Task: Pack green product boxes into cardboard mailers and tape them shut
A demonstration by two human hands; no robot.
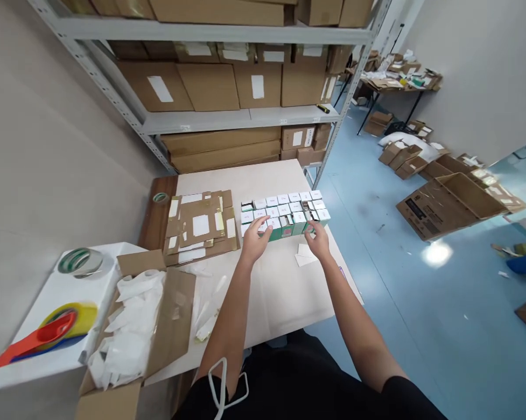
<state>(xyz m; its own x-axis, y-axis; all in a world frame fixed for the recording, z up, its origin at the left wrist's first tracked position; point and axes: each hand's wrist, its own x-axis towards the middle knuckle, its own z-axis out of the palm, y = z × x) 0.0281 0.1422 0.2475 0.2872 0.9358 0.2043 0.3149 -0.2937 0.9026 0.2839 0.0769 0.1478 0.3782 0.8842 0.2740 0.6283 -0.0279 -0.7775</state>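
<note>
Several small white-topped green boxes (284, 211) stand packed in rows on a pale table (284, 291). My left hand (255, 239) reaches to the near left end of the block, fingers spread and touching the front boxes. My right hand (318, 239) is at the near right end, fingers curled against the front boxes there; whether it grips one is unclear. A small white slip of paper (305, 255) lies on the table just below my right hand.
Flattened cardboard (202, 224) lies left of the boxes. An open carton with white packing (132, 332) sits at the near left. Tape rolls (80, 260) and a red tape dispenser (48, 335) rest on a white surface. Metal shelving with cartons (228, 87) stands behind. Loose cartons (451, 201) litter the blue floor.
</note>
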